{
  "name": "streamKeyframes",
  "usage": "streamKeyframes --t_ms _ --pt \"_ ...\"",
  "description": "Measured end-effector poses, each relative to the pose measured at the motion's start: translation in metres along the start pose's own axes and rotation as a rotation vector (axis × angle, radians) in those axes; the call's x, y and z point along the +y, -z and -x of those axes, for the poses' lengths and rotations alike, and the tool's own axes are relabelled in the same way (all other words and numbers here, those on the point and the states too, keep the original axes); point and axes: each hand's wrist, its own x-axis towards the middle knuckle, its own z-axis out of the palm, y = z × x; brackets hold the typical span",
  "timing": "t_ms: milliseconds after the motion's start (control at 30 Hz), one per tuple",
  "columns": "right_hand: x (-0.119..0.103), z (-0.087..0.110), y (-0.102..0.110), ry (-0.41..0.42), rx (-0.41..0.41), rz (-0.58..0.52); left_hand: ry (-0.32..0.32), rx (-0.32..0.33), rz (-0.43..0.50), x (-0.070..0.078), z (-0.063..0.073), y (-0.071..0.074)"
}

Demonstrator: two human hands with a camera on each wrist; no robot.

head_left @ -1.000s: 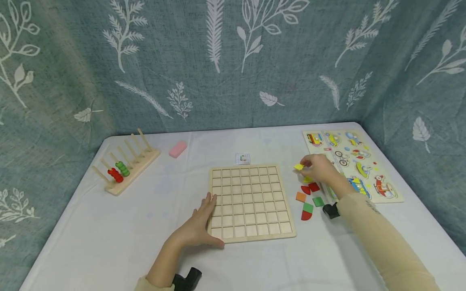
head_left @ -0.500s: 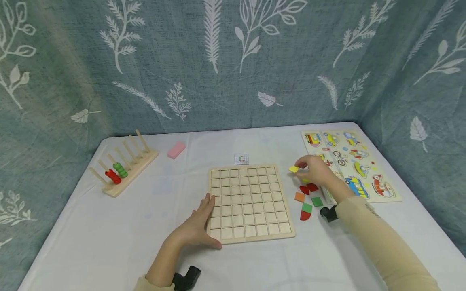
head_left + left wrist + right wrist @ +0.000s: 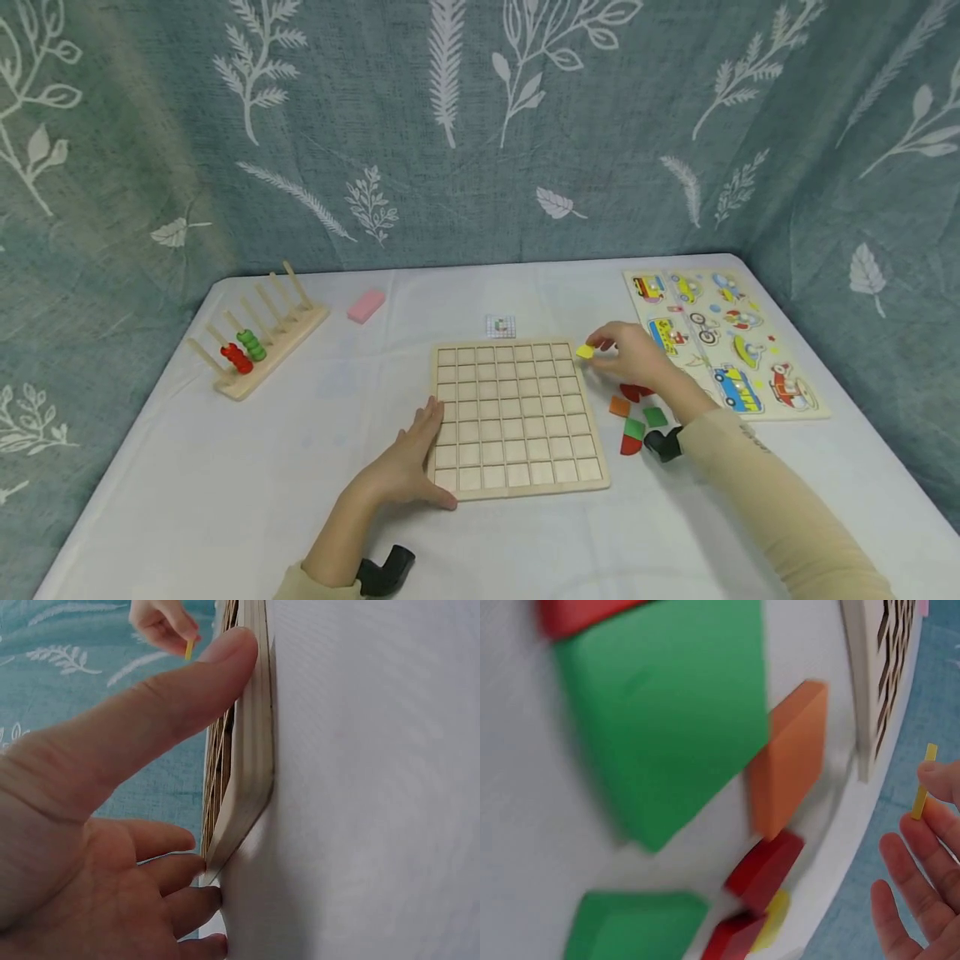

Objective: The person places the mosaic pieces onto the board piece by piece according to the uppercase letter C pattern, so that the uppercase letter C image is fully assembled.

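My right hand [image 3: 630,354] pinches a thin yellow tile [image 3: 585,352] between thumb and fingers, right at the upper right edge of the wooden grid board [image 3: 513,421]. In the right wrist view the yellow tile [image 3: 924,781] is seen edge-on at the fingertips. My left hand [image 3: 405,462] rests along the board's left side, fingers fairly straight, thumb at the near left corner. The left wrist view shows the left thumb [image 3: 180,697] against the board's edge [image 3: 251,750]. Every cell of the board is bare wood.
Right of the board lie a green tile [image 3: 655,417], an orange tile [image 3: 620,406] and red rounded tiles [image 3: 631,445]. A picture puzzle board [image 3: 750,367] sits further right. Behind the grid is a small printed card [image 3: 500,327]. A pink block [image 3: 367,307] and pegged bead rack [image 3: 273,354] stand left.
My right hand has carried the yellow tile left, from over the loose tiles to the grid board's right edge. The left hand stays in place on the board.
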Motion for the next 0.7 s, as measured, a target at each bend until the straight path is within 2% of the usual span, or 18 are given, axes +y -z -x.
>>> streamKeyframes --t_ms 367,700 --pt "-0.023 -0.009 -0.006 0.086 -0.014 -0.015 0.015 0.018 0.034 -0.001 0.001 -0.002" --pt "-0.043 -0.02 -0.013 0.141 -0.042 -0.008 0.004 -0.003 0.022 0.0 0.001 0.0"
